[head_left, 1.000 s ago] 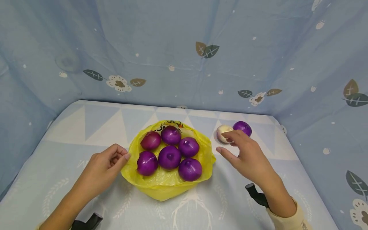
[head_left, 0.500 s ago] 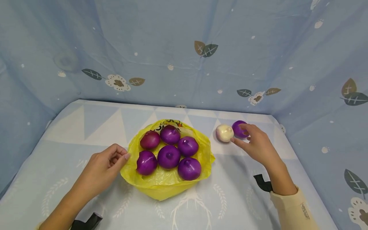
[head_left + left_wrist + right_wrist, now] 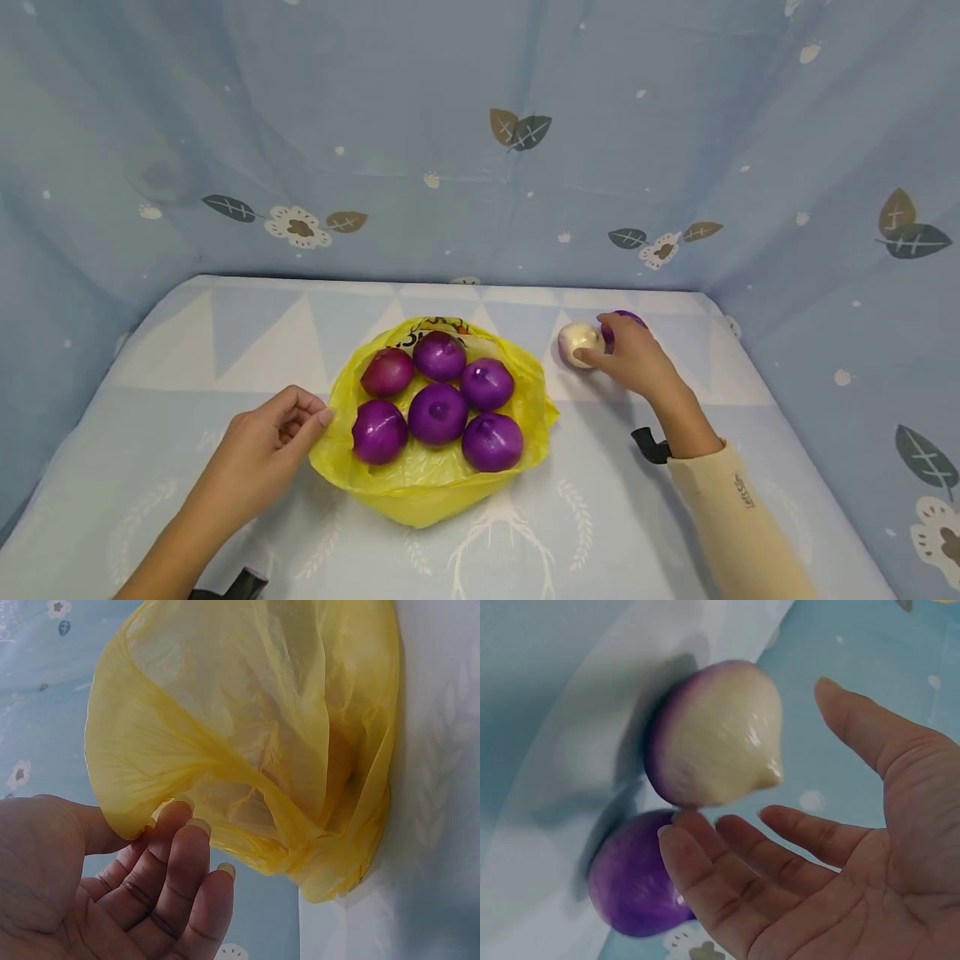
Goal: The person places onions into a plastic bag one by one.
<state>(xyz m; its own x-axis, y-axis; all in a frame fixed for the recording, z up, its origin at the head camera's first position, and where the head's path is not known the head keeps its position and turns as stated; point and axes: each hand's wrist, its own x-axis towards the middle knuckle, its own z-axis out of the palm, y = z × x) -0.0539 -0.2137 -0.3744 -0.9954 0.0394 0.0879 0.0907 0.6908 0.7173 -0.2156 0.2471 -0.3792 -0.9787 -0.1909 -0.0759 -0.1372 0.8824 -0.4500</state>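
The yellow bag (image 3: 431,487) lies open on the patterned surface (image 3: 187,350), spread low like a nest, and six purple onions (image 3: 438,412) already sit inside it, packed close together in two rows. Judged from that, most of the gathering looks done. Two onions are outside the bag, at the far right of the surface, well apart from it: a pale onion (image 3: 579,343) with a purple blush at its base, and touching it, a purple onion (image 3: 634,881) mostly hidden behind the right hand in the head view.

The left hand (image 3: 258,450) pinches the bag's near left rim between thumb and fingertips, keeping the mouth open; the left wrist view shows the thin plastic caught against the fingers (image 3: 184,859). The right hand (image 3: 633,358) reaches over the two loose onions with its fingers spread and only lightly bent; in the right wrist view they touch or nearly touch the purple one and close on neither. So neither loose onion is lifted yet, and both appear left to bring across.
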